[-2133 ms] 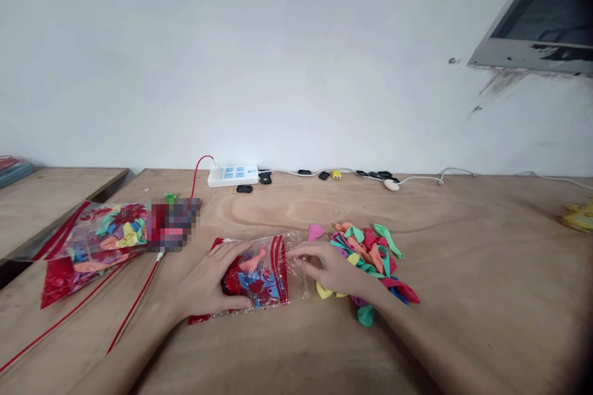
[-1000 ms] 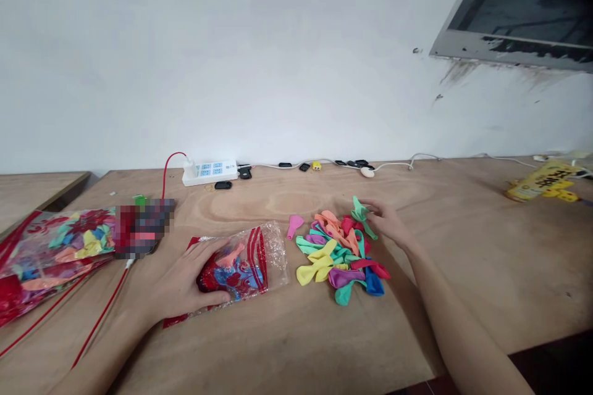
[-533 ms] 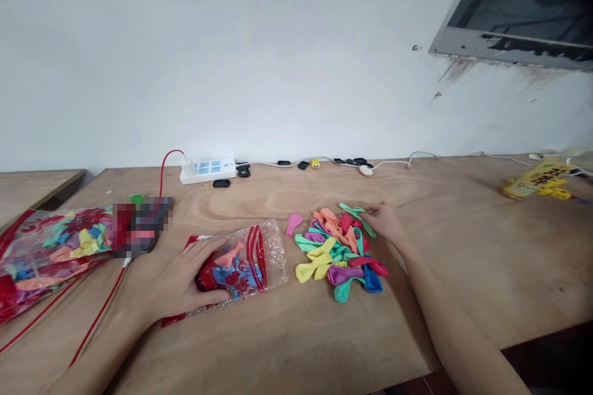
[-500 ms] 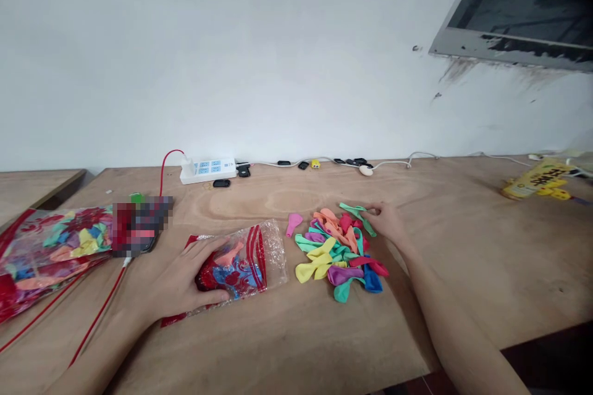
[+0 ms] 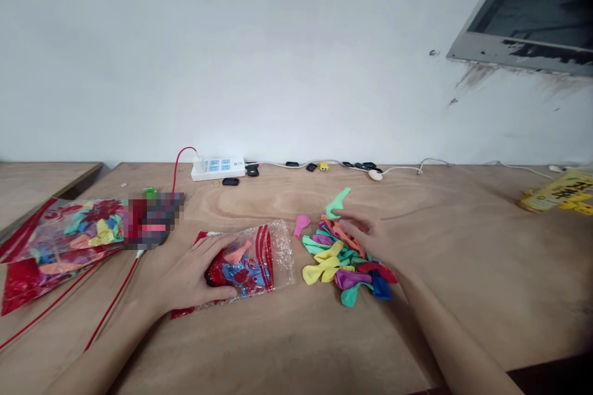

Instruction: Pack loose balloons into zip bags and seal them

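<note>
My right hand (image 5: 364,228), slightly blurred, pinches a light green balloon (image 5: 337,202) by its edge above the far side of a loose balloon pile (image 5: 331,262). The pile mixes yellow, orange, purple, red, blue and green uninflated balloons. Left of it, my left hand (image 5: 204,274) grips a clear plastic bag (image 5: 281,253) with red stripes, thumb on the near side and fingers on the far side. Blue balloons and an orange one (image 5: 238,253) show inside the bag. A single pink balloon (image 5: 301,225) lies between bag and pile.
Balloon-filled bags (image 5: 83,237) lie at the left beside a pixelated object (image 5: 155,219) with red cables. A white power strip (image 5: 218,168) stands against the wall, with small black items (image 5: 230,181) near it. A yellow package (image 5: 553,193) lies at the far right.
My right hand has moved left across the top of the pile, carrying the light green balloon. My left hand stays on the bag. The whole view has shifted slightly.
</note>
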